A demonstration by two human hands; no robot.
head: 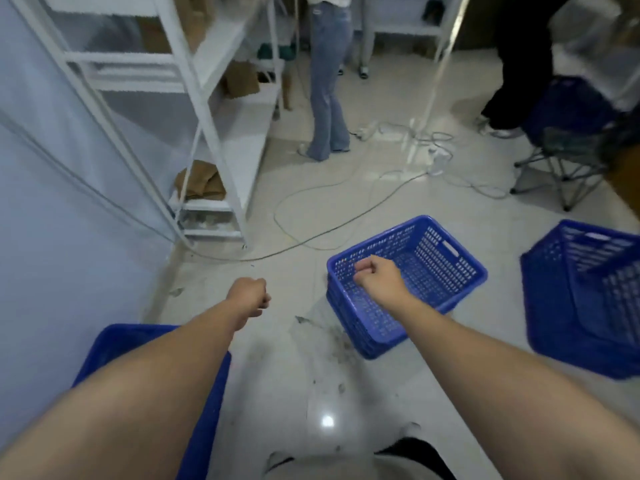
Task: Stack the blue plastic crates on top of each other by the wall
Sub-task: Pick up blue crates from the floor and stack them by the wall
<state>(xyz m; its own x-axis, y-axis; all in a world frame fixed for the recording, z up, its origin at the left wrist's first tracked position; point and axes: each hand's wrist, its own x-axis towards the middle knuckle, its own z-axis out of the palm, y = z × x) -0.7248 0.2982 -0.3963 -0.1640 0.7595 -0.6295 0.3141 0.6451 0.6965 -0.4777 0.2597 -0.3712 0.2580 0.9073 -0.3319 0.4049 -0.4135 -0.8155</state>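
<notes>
A blue perforated crate (440,268) sits on the floor at centre right, its opening up. My right hand (377,277) hovers over its near-left part with the fingers curled in, holding nothing. My left hand (251,296) is a loose fist above bare floor, left of that crate. Beneath my left forearm, by the wall (52,237), lies another blue crate (211,410), mostly hidden. A third blue crate (585,299) stands tilted at the right edge.
A white metal shelf rack (214,126) with brown paper bags stands against the left wall. Cables (346,199) loop over the floor ahead. Two people's legs (329,98) and a folding chair (564,168) are at the back.
</notes>
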